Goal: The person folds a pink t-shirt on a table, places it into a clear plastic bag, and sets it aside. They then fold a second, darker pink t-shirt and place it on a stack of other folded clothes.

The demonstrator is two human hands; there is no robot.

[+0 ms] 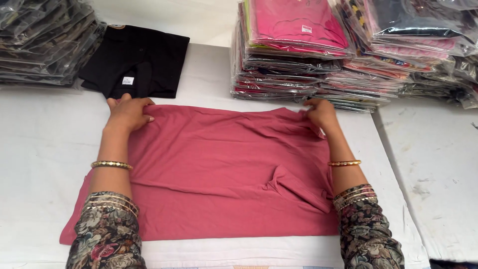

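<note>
You have one view only, from the camera on your head. It looks steeply down and forward across the white table (45,149), close enough that your forearms enter from the bottom edge, the packed stacks (294,55) lining its far side.

A: Where does the flat pink cotton garment (219,174) lie?
B: Mid-table (45,149), reaching the near edge.
A: And behind it?
B: Folded black shirt (134,62) far left; plastic-wrapped garment stacks (294,55) far right; another wrapped stack (40,42) at the far-left corner.
</note>
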